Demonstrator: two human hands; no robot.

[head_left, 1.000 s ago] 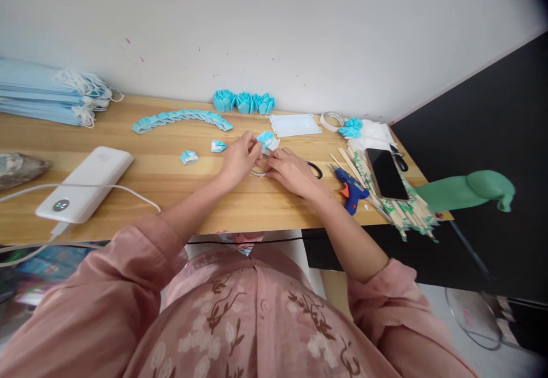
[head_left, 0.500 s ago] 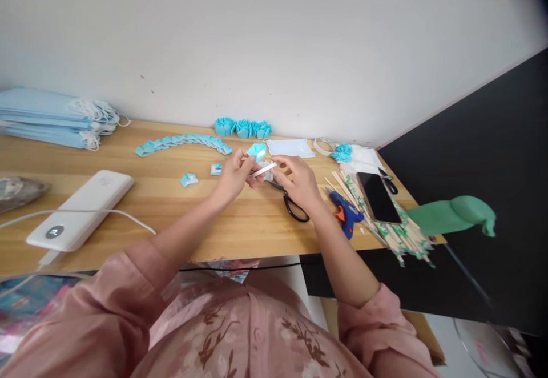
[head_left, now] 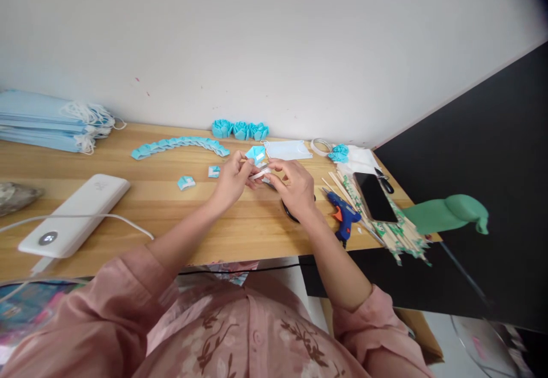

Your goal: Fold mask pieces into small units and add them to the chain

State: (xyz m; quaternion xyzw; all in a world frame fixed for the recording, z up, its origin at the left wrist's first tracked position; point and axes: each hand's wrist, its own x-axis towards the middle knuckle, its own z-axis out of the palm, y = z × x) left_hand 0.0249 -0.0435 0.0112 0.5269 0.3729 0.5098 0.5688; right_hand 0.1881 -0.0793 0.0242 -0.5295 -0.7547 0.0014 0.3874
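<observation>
On the desk [head_left: 248, 229], left hand [head_left: 230, 183] and right hand [head_left: 297, 187] share one white band [head_left: 260, 173]

Both pinch it narrowly, mid-desk. Three folded blue pieces [head_left: 256, 153]: one just beyond the hands, two farther left. Four blue flowers [head_left: 240, 131]: three in a far row, one right. Right: one glue gun [head_left: 345, 211], one phone [head_left: 375, 197]. Left: one power bank [head_left: 79, 212], its display [head_left: 48, 238] too small to read.
</observation>
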